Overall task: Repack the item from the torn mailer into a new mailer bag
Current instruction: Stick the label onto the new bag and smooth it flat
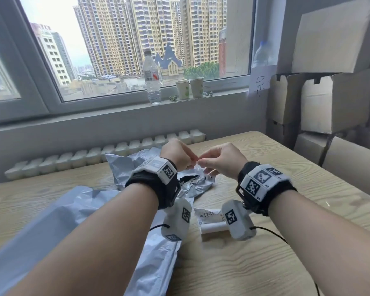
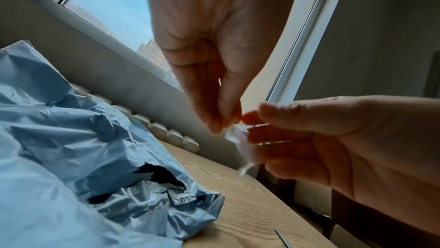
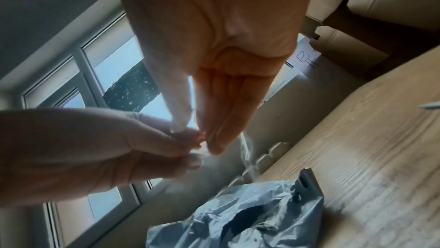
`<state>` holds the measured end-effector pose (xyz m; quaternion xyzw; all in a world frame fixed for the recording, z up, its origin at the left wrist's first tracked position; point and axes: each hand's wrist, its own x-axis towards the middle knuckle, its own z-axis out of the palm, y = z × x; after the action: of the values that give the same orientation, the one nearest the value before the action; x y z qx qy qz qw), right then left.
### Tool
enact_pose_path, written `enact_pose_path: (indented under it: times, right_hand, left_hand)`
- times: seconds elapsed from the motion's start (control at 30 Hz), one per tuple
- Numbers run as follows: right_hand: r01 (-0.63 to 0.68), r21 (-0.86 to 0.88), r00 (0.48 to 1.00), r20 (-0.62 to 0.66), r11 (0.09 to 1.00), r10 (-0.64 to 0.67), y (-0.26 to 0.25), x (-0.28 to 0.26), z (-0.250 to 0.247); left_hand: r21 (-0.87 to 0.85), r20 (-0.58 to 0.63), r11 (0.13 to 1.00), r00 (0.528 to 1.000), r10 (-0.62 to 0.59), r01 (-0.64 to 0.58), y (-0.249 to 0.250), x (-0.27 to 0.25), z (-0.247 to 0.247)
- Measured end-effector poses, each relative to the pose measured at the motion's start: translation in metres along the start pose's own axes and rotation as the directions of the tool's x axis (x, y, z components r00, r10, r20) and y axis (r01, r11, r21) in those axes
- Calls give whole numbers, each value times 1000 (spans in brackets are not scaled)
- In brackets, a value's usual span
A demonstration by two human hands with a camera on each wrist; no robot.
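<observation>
a small clear crumpled strip of plastic film (image 2: pixel 234 135) is pinched between the fingertips of both hands above the counter (image 1: pixel 265 263); the left hand (image 1: pixel 177 154) and the right hand (image 1: pixel 220 160) are raised with their tips meeting, and the strip hangs downward from them. the torn grey plastic mailer (image 1: pixel 190 184) lies crumpled on the counter below the hands, its ragged dark opening turned upward. a smooth pale grey mailer bag (image 1: pixel 51 221) lies flat nearer the person, under the left forearm. a small white rolled packet with a barcode label (image 1: pixel 209 221) lies beside it; the print cannot be read. handwriting on a white sheet (image 1: pixel 260 86) by the window cannot be made out.
</observation>
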<state>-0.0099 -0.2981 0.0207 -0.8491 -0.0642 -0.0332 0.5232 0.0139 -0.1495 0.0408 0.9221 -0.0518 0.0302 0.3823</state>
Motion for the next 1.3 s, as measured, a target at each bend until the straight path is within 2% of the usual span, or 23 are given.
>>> enact_pose_path:
  times: [0.07, 0.13, 0.27, 0.33, 0.4, 0.47, 0.53, 0.6, 0.67, 0.83, 1.1, 1.2, 1.3]
  right_hand:
    - [-38, -111, 994, -109, 993, 26, 4, 4, 1]
    - [-106, -172, 976, -204, 979, 70, 8, 6, -2]
    - [-174, -283, 940, -334, 943, 73, 12, 6, -14]
    - [-178, -237, 949, -297, 955, 103, 13, 7, -16]
    - [-177, -208, 964, -233, 962, 127, 12, 7, -15]
    - [-166, -204, 970, -212, 965, 122, 12, 6, -13]
    - [-156, -186, 975, -184, 970, 121, 11, 3, -12]
    - [-170, -195, 983, -98, 966, 154, 10, -1, -10]
    - [-179, -222, 984, -36, 959, 175, 12, -6, -8]
    - [-192, -223, 981, -34, 956, 190, 18, -11, -10]
    - [-155, -203, 986, 34, 967, 165, 2, -16, -4]
    - [-162, -153, 984, 49, 975, 171, -3, -22, -1]
    - [-196, -102, 962, 175, 975, 211, -5, -34, 5]
  left_hand:
    - [-34, 48, 999, 998, -31, 33, 0, 0, 1]
    - [4, 104, 999, 993, -48, 48, -2, 0, 1]
    - [72, -18, 997, 1000, 14, -13, -10, -1, -5]
    - [120, 4, 993, 1000, 24, -25, -12, -2, -11]
    - [178, 151, 983, 988, 18, -45, -14, -4, -15]
    - [320, 326, 940, 945, 10, -121, -18, -7, -14]
    - [475, 473, 857, 880, -54, -202, -26, -13, -10]
    - [547, 562, 802, 816, -139, -240, -34, -17, -5]
    - [559, 590, 787, 792, -156, -260, -37, -20, -2]
    - [626, 553, 719, 821, -139, -300, -42, -20, -4]
    - [520, 344, 841, 938, -45, -151, -45, -18, -34]
    - [470, 211, 872, 977, 36, -133, -38, -22, -62]
    - [341, 43, 935, 995, 86, -96, -32, -27, -92]
